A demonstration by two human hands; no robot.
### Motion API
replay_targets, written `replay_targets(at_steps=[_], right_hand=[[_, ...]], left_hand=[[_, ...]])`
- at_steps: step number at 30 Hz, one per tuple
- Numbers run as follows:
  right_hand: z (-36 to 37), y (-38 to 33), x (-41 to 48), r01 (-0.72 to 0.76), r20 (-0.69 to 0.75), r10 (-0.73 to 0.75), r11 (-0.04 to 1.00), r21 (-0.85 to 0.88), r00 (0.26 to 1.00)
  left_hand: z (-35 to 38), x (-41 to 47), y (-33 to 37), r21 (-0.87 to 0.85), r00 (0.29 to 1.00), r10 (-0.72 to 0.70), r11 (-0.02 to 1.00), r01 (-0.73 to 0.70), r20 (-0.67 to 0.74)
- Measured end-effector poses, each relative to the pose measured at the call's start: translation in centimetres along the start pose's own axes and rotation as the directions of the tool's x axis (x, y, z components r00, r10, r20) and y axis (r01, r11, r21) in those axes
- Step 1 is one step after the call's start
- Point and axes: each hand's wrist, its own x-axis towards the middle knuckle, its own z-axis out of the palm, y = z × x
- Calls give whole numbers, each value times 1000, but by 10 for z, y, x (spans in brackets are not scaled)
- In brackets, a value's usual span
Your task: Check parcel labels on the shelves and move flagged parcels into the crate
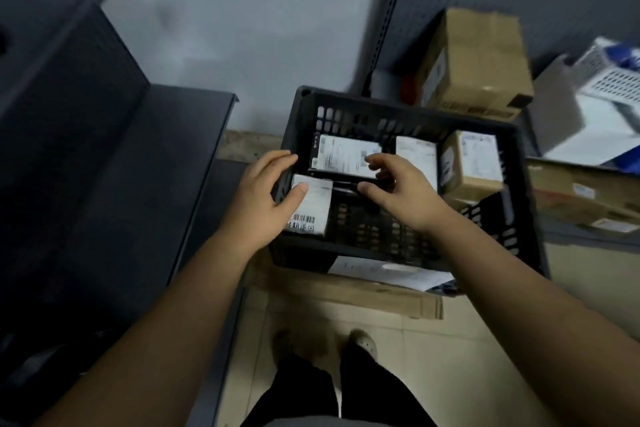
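Both forearms (194, 305) stretch ahead of me to the black crate (349, 100). My right hand (401, 192) pinches the near edge of a dark flat parcel (343, 156) inside it. My left hand (259, 198), fingers fairly straight, rests on the crate's left wall, thumb on a barcoded parcel (313, 210).

Crate (398, 107) on flat cardboard (381, 298). In crate, 4 parcels: far-left parcel (343, 156), far-middle parcel (415, 152), right box (474, 163), near-left parcel (313, 208). Shelf (156, 166) left of crate, cardboard box (478, 59) behind crate. My left hand (266, 198) at crate's left wall, my right hand (405, 191) inside crate, on far-left parcel.
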Motion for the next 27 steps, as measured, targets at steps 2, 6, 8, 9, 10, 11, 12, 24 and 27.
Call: replay_targets(at_steps=[2, 6, 8, 9, 10, 11, 12, 24, 27], right_hand=[[-23, -21, -11, 107, -64, -108, 994, -19, 992], [-55, -59, -23, 319, -139, -322, 947, -48, 936], [-62, -75, -25, 420, -137, -425, 905, -63, 895], [-63, -81, -26, 463, -128, -466, 885, -52, 876], [-63, -88, -28, 500, -113, -500, 865, -33, 858], [-60, -93, -30, 534, -91, -532, 846, -5, 842], [-56, -98, -34, 564, -64, -561, 826, 25, 825], [95, -231, -190, 772, 365, -866, 480, 416, 342], [127, -276, -262, 781, 383, -909, 357, 512, 165]], left_hand=[[-13, 2, 26, 5, 999, 39, 999, -39, -30], [-43, -5, 70, 82, 988, 98, 993, -88, -119], [-56, -18, 86, 123, 977, 114, 988, -93, -178], [-61, -27, 93, 136, 969, 114, 987, -86, -218], [-67, -40, 100, 142, 959, 100, 988, -64, -264], [-72, -55, 107, 146, 947, 78, 989, -33, -313], [-77, -72, 113, 154, 931, 49, 988, 8, -362], [-124, -402, 180, 142, 522, -267, 774, 617, -810], [-131, -484, 209, 84, 357, -245, 710, 699, -902]])
